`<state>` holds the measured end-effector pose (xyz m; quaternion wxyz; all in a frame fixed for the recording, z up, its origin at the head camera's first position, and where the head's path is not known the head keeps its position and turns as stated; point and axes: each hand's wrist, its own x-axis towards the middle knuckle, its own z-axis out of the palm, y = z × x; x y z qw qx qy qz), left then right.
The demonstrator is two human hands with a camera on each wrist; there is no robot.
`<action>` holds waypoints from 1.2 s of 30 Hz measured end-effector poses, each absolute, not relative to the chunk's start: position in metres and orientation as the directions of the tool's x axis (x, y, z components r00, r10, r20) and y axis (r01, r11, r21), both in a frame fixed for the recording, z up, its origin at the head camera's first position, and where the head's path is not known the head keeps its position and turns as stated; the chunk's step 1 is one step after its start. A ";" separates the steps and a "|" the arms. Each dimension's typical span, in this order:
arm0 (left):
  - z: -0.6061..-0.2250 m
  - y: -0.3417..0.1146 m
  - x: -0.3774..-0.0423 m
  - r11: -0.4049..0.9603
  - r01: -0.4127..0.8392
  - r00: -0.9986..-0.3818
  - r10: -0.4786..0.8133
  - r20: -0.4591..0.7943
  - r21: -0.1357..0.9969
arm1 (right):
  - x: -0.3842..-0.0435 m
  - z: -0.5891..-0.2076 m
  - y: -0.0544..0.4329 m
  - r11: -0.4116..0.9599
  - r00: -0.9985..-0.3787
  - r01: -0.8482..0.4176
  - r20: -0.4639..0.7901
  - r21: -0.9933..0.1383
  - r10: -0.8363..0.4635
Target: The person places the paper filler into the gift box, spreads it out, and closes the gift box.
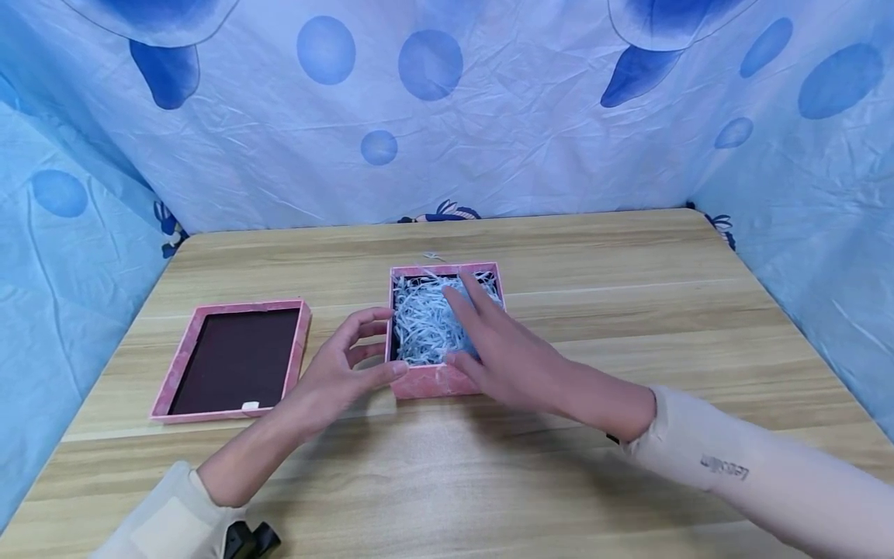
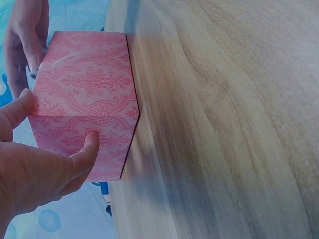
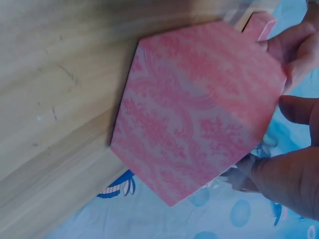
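A pink patterned box (image 1: 433,383) stands without its lid near the middle of the table, filled with light blue shredded paper (image 1: 426,326). My left hand (image 1: 342,365) holds the box at its near left corner, thumb at the front rim and curved fingers along the left wall. In the left wrist view that thumb and a finger lie against the pink wall (image 2: 89,79). Over the right part of the shredded paper is my right hand (image 1: 503,357), its fingers extended and spread. The right wrist view shows its fingers (image 3: 289,179) at the box rim, tips partly hidden.
A pink tray-like lid (image 1: 299,349) with a dark inside lies left of the box, a small white piece (image 1: 250,405) at its near edge. Loose paper strands (image 1: 433,256) lie behind the box. Blue patterned cloth (image 1: 503,140) hangs round the wooden table (image 1: 628,310).
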<state>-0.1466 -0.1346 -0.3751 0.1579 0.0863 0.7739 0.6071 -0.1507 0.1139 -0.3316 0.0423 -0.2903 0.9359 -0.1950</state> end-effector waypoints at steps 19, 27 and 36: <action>-0.375 -0.136 -0.147 0.245 -0.049 -0.932 0.336 -0.132 0.968 | -0.194 -0.336 0.104 0.739 -0.729 -0.601 -0.170 -0.305 -0.663; -0.376 -0.136 -0.147 0.248 -0.048 -0.934 0.332 -0.132 0.967 | -0.210 -0.340 0.092 0.759 -0.695 -0.614 -0.306 -0.217 -0.650; -0.375 -0.135 -0.147 0.241 -0.048 -0.934 0.332 -0.129 0.969 | -0.217 -0.349 0.083 0.759 -0.688 -0.627 -0.333 -0.173 -0.644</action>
